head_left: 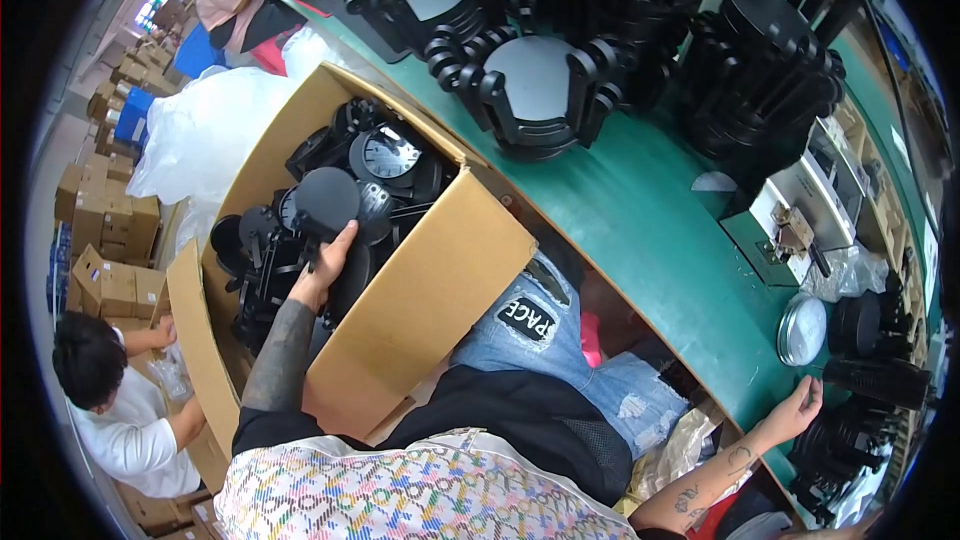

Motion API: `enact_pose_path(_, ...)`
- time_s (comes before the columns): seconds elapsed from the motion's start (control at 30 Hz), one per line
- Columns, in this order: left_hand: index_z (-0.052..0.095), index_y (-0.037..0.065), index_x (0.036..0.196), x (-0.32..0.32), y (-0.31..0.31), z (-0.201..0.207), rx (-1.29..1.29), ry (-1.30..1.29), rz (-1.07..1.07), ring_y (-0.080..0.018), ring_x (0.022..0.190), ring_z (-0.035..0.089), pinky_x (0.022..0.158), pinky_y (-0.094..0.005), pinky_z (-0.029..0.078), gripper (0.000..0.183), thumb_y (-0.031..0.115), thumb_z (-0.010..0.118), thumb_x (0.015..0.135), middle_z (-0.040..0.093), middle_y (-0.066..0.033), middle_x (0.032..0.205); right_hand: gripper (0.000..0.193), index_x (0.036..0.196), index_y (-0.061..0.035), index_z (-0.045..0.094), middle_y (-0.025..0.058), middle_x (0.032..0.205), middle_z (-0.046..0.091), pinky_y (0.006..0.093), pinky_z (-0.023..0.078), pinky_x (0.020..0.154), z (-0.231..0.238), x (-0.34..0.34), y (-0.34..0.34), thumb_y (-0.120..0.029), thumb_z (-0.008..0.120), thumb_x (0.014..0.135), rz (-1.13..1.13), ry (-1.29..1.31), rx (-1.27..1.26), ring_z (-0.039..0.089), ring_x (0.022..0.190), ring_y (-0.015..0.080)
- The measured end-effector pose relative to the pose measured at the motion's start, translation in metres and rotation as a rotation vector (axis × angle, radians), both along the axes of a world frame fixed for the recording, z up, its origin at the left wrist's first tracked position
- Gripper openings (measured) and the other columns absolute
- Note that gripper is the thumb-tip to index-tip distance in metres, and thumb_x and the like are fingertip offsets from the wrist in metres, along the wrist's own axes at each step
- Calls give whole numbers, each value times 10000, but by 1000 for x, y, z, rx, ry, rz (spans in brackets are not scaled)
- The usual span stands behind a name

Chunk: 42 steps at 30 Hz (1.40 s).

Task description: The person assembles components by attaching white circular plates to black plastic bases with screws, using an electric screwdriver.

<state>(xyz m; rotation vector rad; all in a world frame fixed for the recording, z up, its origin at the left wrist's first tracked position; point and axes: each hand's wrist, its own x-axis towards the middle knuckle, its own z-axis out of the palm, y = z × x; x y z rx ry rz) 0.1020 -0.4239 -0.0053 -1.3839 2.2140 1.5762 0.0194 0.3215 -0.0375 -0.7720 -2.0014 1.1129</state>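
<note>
My left hand (325,265) reaches into a large cardboard box (420,300) and grips a black part with a round flat disc (327,202). Around it in the box lie several black parts, among them one with a marked white dial face (388,153). Far to the right, my right hand (797,408) hovers by the edge of the green table with its fingers pinched together. What they hold, if anything, is too small to make out. Nearest to it are a ribbed black cylinder (875,382) and a round silver-rimmed piece (802,328).
Stacks of round black parts with grey discs (525,80) stand on the green table (620,230). A white metal device (790,215) sits toward the right. At lower left a person in white (130,430) works by cartons; another person (225,5) sits beyond the plastic bags (220,125).
</note>
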Motion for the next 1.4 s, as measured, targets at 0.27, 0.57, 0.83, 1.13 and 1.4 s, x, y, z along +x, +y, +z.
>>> enact_pose_path(0.27,464,-42,1487,-3,20,35,-238,253,-56,-236,1386,456,1167,-351,326,699,457,602,1017,508,-121,1511,282,1195,38,662,116,1117,715,283,525,858,4,9,7,-134,703,975,-152,191,190,667,972,172)
enact_pose_path(0.57,543,-41,1393,-7,63,173,-241,261,-123,-175,1236,536,1092,-333,398,564,373,624,1020,590,-83,1353,154,1106,30,562,196,1209,616,331,513,882,71,43,-144,74,582,960,370,522,227,599,955,226)
enact_pose_path(0.83,565,-25,1348,-52,248,141,443,262,-1272,-292,1270,576,1086,-405,442,507,349,629,1012,617,-178,1344,885,1419,33,482,205,1352,601,368,535,924,157,21,-245,-402,882,761,1401,110,-491,656,1129,262)
enact_pose_path(1.13,577,-4,1325,-71,349,32,580,199,-1503,-253,1132,621,994,-398,485,504,315,705,956,666,-138,1213,173,1138,47,655,74,969,751,219,533,773,96,52,-200,-33,663,985,673,-42,-619,664,860,68)
enact_pose_path(1.4,692,58,1133,-72,369,10,171,-208,-1980,-390,964,708,863,-445,535,514,537,604,967,714,-237,943,277,1187,50,652,51,967,721,252,537,734,87,56,-167,-67,726,947,331,146,-136,649,790,92)
